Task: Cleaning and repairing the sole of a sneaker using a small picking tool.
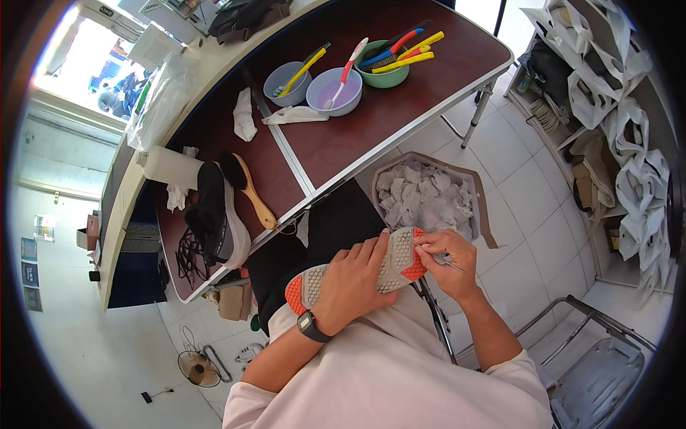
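A shoe point(312, 284) lies sole up across my lap, its beige hexagon tread edged with orange at both ends. My left hand point(351, 282), with a black watch at the wrist, is wrapped over the middle of the shoe and grips it. At the sole's right end, my right hand point(446, 261) pinches a thin silver metal tool point(451, 263) against the tread. Ahead on the dark red folding table point(325, 157) are a black shoe point(216, 211), a wooden-handled brush point(256, 200), black laces point(191, 254) and a white bottle point(166, 166).
Bowls point(336, 93) holding brushes sit farther along the table with crumpled tissues point(244, 121). A bin point(425, 196) of crumpled paper stands below. White paper-like pieces point(629, 171) hang over the right shelf point(611, 279). A metal folding chair point(593, 372) is at lower right, a fan point(196, 368) at lower left.
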Demonstrator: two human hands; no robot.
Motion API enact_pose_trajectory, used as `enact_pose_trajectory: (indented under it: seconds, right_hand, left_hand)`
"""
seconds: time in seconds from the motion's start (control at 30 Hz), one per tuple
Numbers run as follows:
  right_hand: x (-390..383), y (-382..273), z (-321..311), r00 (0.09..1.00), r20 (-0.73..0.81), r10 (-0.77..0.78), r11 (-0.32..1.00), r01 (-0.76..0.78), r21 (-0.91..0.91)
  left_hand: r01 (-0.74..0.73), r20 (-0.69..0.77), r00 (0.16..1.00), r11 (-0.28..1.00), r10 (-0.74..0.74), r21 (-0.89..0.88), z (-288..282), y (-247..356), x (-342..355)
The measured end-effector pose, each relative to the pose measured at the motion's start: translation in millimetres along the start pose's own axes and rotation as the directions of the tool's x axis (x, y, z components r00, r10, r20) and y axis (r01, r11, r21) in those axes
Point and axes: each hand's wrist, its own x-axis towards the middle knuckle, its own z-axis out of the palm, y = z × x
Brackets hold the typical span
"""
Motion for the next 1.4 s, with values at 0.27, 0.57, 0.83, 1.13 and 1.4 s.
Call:
enact_pose_trajectory:
  seconds: [0.27, 0.57, 0.83, 1.13, 1.4]
  right_hand:
    - [-2.2, 6.6, -3.8, 0.989, 0.046, -0.14, 0.988, 0.142, -0.051]
    - [-10.7, 9.0, -1.4, 0.928, -0.243, 0.281, 0.937, -0.211, 0.277]
    - [-17.6, -9.6, -20.1, 0.995, -0.056, 0.088, 0.996, -0.086, 0.037]
    - [-13.2, -17.6, -29.4, 0.938, 0.167, 0.303, 0.931, -0.329, 0.159]
    - [-2.7, -13.6, -34.7, 0.947, 0.285, 0.147, 0.984, -0.17, 0.057]
  left_hand:
    - [-0.007, 0.024, 1.0, 1.0, 0.007, 0.014, -1.6, 2.8, -0.2]
    - [-0.025, 0.045, 0.999, 0.999, 0.024, 0.02, -2.9, 3.1, 0.1]
    - [-0.004, 0.042, 0.999, 1.0, 0.004, 0.006, -1.7, 1.9, 3.5]
    - [-0.001, 0.05, 0.999, 1.0, 0.0, 0.012, -1.8, 3.2, 2.6]
    - [-0.024, 0.042, 0.999, 1.0, 0.023, 0.019, -2.5, 2.5, 1.8]
